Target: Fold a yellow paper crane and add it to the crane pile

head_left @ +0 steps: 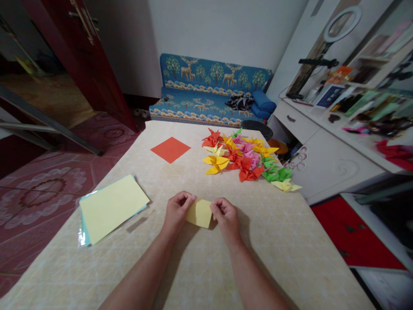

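A small piece of yellow paper is held up between my two hands, just above the table's middle. My left hand pinches its left edge between thumb and fingers. At the upper right corner, my right hand grips the same paper. Whether the paper is folded, I cannot tell. Beyond my hands lies a flat red paper square, turned with one corner toward me. Several folded paper cranes in red, yellow, pink and green sit in a cluster at the table's far right.
A stack of yellow and blue paper sheets in a clear sleeve lies on the left of the cloth-covered table. Past the far edge stands a blue patterned sofa. A white cabinet flanks the right side.
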Tool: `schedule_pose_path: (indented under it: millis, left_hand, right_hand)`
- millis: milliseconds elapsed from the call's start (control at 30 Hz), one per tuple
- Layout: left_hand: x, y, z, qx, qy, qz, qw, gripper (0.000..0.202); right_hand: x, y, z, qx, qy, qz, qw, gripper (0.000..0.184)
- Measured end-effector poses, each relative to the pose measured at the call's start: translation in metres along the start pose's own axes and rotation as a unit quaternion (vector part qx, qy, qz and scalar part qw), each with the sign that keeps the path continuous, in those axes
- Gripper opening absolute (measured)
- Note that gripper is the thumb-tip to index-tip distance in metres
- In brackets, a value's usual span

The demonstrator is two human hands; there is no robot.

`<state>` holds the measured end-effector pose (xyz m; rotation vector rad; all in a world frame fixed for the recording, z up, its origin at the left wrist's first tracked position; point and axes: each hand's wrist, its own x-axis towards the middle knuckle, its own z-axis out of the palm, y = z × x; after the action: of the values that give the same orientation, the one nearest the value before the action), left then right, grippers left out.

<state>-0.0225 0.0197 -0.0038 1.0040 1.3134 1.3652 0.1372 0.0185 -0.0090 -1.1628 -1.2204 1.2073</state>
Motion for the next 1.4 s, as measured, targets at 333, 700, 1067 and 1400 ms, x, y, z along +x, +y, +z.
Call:
schedule_pose_path:
  millis: [333, 700, 1067, 1400]
  left_hand:
    - [-0.003, 0.008, 0.004, -0.045, 0.038, -0.033, 0.998, 0.025]
    - [-0.004, 0.003, -0.001, -0.032, 0.076, 0.017, 0.996, 0.016]
    - [-0.013, 0.010, 0.011, 0.050, -0.099, 0.031, 0.993, 0.013]
    - [-0.009, 0.007, 0.008, 0.058, -0.083, 0.013, 0.995, 0.012]
  right_hand:
    - [-0.007, -0.002, 0.003, 0.038, -0.023, 0.005, 0.999, 0.015]
    - [-0.009, -0.004, 0.006, 0.054, -0.085, 0.033, 0.994, 0.013]
    - [-0.008, -0.004, 0.005, 0.026, -0.081, 0.003, 0.996, 0.015]
    - [-0.006, -0.001, -0.002, 0.070, 0.027, -0.004, 0.997, 0.018]
